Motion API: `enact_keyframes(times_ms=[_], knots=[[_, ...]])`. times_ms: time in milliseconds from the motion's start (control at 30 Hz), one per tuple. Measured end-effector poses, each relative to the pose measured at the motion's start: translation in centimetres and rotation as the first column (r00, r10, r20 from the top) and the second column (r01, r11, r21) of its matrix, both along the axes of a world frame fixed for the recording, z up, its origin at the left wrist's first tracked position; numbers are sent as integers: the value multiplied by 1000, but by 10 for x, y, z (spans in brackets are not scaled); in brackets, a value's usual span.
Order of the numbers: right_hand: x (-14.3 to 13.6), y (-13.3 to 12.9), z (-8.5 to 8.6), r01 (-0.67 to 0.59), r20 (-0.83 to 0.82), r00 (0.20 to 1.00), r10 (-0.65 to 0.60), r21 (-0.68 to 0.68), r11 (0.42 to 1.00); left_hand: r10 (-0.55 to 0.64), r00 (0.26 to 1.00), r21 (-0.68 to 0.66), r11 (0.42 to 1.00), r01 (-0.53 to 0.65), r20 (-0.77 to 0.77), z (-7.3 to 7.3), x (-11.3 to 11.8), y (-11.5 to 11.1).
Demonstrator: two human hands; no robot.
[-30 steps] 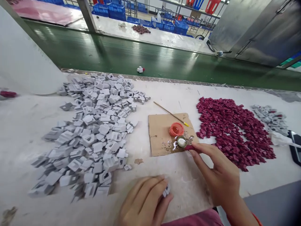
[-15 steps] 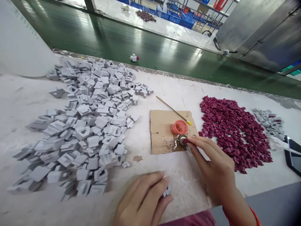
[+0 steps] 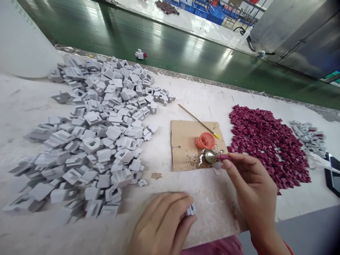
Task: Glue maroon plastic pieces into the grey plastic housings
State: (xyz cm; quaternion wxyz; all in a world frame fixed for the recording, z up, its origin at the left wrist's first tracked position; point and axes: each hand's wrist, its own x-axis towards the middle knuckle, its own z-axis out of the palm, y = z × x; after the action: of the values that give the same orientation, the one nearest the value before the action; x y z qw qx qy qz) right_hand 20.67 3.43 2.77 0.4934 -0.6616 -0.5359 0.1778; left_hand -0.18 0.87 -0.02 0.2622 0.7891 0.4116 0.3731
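Note:
My left hand [image 3: 166,221] rests low on the table, its fingers closed around a small grey plastic housing [image 3: 190,209] that shows only in part. Between thumb and fingertips, my right hand [image 3: 251,187] pinches a maroon plastic piece [image 3: 223,157]. The tip of that piece is beside a small round metal cap [image 3: 209,156]; whether they touch I cannot tell. Under the cap lies a cardboard square [image 3: 183,134], wet with clear liquid around it. Just behind the cap stands an orange-red cup [image 3: 205,140]. A thin stick [image 3: 198,120] with a yellow tip lies across the cardboard's far edge.
Grey housings [image 3: 106,134] are heaped on the left, maroon pieces [image 3: 265,141] on the right. Beyond these sits a smaller grey pile [image 3: 309,136] and a dark device [image 3: 333,173]. A grey-and-maroon part [image 3: 140,54] lies on the green conveyor belt [image 3: 175,53].
My right hand has drawn back to the right from the metal cap, and more of the maroon piece shows. The part on the belt has shifted left. My left hand keeps its grip.

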Motion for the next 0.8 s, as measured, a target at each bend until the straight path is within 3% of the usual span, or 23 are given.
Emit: enact_keyframes(times_ms=[167, 367, 567, 800], knots=[[7, 1, -4, -45, 178, 983, 42, 14, 999, 45, 999, -65, 997, -45, -2, 7, 1, 1], [15, -1, 1, -54, 252, 965, 73, -82, 995, 76, 997, -113, 991, -72, 26, 7, 3, 1], [20, 4, 5, -126, 426, 895, 130, -37, 991, 15, 1000, -57, 998, -16, -17, 6, -1, 4], [19, 2, 5, -66, 288, 954, 82, -64, 996, 28, 999, -69, 997, -29, -18, 5, 0, 5]])
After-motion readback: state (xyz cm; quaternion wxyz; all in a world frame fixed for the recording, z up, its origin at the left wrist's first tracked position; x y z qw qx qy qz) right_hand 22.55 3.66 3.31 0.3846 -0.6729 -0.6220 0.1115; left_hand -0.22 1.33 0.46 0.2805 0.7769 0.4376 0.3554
